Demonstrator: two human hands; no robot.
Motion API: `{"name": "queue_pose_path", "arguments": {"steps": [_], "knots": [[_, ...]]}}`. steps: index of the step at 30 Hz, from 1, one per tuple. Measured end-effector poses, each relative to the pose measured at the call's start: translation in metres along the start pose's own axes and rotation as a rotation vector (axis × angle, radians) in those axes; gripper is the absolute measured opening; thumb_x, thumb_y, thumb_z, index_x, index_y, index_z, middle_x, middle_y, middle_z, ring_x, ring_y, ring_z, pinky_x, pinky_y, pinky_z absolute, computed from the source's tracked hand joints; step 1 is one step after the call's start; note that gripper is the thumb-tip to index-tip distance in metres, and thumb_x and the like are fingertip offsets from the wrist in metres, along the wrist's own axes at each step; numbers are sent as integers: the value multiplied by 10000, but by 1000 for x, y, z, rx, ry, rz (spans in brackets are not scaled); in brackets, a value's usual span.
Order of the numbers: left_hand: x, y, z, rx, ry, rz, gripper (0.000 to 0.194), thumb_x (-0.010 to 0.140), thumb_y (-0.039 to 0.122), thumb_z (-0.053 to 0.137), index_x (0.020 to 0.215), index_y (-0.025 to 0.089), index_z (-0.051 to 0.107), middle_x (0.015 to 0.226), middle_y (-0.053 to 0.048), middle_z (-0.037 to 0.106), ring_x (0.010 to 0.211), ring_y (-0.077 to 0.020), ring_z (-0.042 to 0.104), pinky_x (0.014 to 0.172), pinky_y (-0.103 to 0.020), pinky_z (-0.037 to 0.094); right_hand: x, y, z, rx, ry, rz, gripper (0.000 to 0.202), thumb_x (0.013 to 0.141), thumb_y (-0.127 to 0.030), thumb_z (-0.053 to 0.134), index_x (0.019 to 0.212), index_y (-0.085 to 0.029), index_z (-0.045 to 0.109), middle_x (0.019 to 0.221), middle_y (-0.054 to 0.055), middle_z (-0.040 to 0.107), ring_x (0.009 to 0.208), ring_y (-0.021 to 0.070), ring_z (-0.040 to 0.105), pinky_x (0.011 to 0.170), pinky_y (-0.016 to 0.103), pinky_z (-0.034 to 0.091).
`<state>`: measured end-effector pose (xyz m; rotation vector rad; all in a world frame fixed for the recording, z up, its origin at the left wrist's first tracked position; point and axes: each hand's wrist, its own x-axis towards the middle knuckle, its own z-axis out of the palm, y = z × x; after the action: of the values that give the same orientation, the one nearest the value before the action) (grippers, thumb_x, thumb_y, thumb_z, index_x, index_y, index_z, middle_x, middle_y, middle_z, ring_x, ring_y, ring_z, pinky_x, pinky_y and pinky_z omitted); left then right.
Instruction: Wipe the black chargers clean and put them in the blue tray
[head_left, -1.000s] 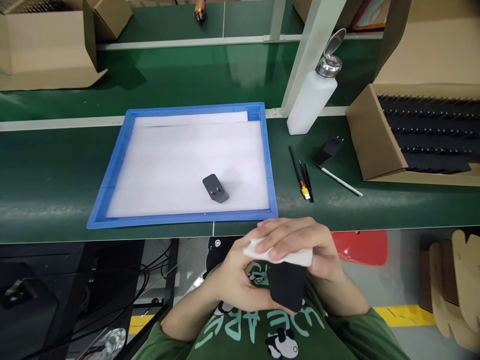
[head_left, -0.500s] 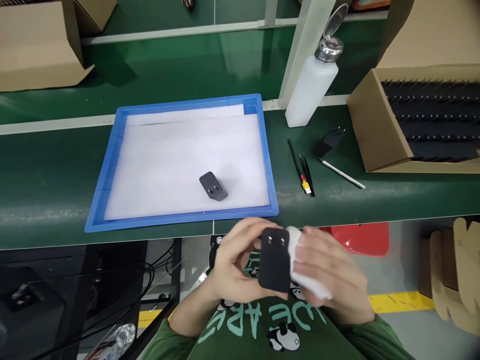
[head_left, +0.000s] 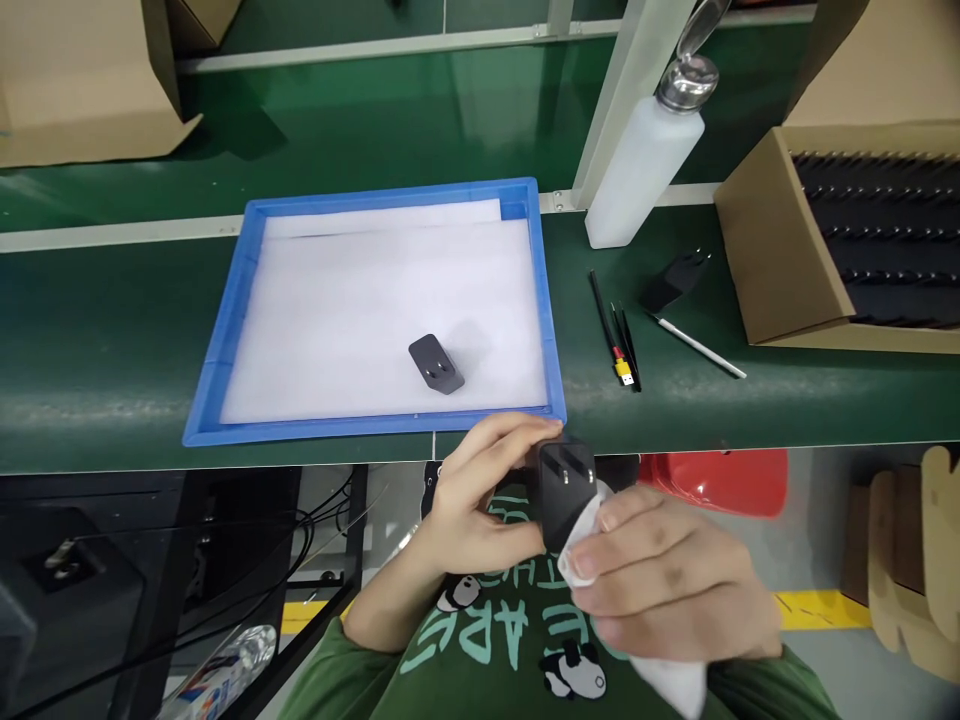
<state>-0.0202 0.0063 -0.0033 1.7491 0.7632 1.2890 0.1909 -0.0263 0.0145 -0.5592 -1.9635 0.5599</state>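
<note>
Between thumb and fingers, my left hand [head_left: 476, 505] grips a black power adapter [head_left: 564, 500] by its side, its two metal prongs facing up toward me. My right hand [head_left: 675, 580] is closed on a white cloth [head_left: 581, 545] and presses it against the adapter's lower right edge. More of the cloth hangs out below that hand. Both hands are in front of the table edge, over my green shirt. Beyond them, another black adapter [head_left: 436, 364] lies on the white sheet inside the blue tray [head_left: 551, 330].
Right of the tray lie a cable with a yellow USB plug [head_left: 623, 372], black tweezers [head_left: 627, 345], a white stick [head_left: 701, 347] and a third adapter [head_left: 675, 282]. Behind them stands a white bottle [head_left: 641, 175] with its lid up. A cardboard box [head_left: 780, 250] holds rows of black adapters.
My right hand and the cloth have shifted down and right along the adapter, from its side to its lower edge. The adapter has tilted in my left hand. The camera view has shifted slightly.
</note>
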Motion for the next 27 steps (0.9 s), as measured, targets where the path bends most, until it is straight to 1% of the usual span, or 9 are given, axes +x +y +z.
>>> {"name": "queue_pose_path", "arguments": {"steps": [2, 3, 6, 8, 10, 13, 15, 19, 27], "knots": [[2, -5, -1, -9, 29, 11, 628, 808, 276, 861, 1396, 209, 651, 1231, -127, 709, 1108, -273, 713, 885, -339, 646, -4, 13, -5, 272, 131, -70, 364, 1103, -324, 430, 897, -252, 722, 865, -73, 816, 742, 116, 794, 851, 200, 657], [4, -7, -2, -12, 41, 22, 648, 802, 312, 879, 1401, 221, 647, 1230, -127, 712, 1109, -277, 710, 889, -349, 642, -8, 20, -7, 351, 229, -30, 340, 1090, -348, 459, 902, -247, 723, 811, -48, 805, 705, 144, 790, 852, 238, 668], [9, -13, -4, -24, 49, 56, 646, 819, 352, 870, 1410, 238, 637, 1217, -131, 712, 1113, -290, 703, 916, -392, 627, -22, 34, -9, 331, 600, 217, 201, 990, -329, 575, 908, -301, 756, 665, -26, 724, 666, 191, 764, 790, 308, 680], [13, -16, -5, -30, 51, 69, 641, 819, 318, 867, 1411, 239, 633, 1204, -132, 711, 1108, -292, 699, 917, -405, 620, -28, 38, -7, 323, 748, 283, 220, 932, -288, 566, 878, -293, 779, 658, 12, 705, 673, 210, 749, 688, 331, 663], [16, -18, -5, -48, 57, 84, 665, 801, 297, 882, 1413, 231, 629, 1214, -137, 709, 1112, -286, 692, 901, -388, 618, -31, 38, -3, 379, 736, 308, 247, 909, -264, 552, 884, -252, 798, 708, 43, 728, 679, 217, 736, 625, 343, 635], [21, -16, -4, -84, 64, 81, 690, 766, 287, 915, 1395, 208, 643, 1213, -135, 701, 1110, -262, 686, 868, -333, 619, -29, 34, 0, 471, 568, 290, 295, 946, -279, 527, 974, -209, 812, 810, 60, 774, 694, 222, 730, 629, 370, 628], [24, -11, -4, -98, 84, 32, 686, 733, 303, 946, 1352, 203, 670, 1181, -121, 702, 1095, -248, 687, 850, -308, 625, -27, 31, 1, 502, 505, 279, 307, 964, -290, 520, 1010, -196, 808, 842, 61, 786, 692, 217, 729, 619, 369, 625], [25, -1, -3, -102, 138, -55, 698, 640, 368, 1002, 1256, 203, 717, 1100, -89, 712, 1018, -219, 696, 800, -274, 639, -23, 31, -1, 560, 514, 281, 304, 943, -253, 507, 975, -190, 803, 832, 54, 782, 657, 199, 720, 544, 339, 602], [19, 1, -5, -76, 189, -43, 767, 579, 376, 1024, 1262, 214, 716, 1067, -72, 715, 969, -201, 705, 772, -244, 651, -27, 40, -8, 458, 481, 228, 339, 908, -214, 483, 1016, -163, 799, 850, 93, 782, 658, 240, 729, 504, 371, 598]]}}
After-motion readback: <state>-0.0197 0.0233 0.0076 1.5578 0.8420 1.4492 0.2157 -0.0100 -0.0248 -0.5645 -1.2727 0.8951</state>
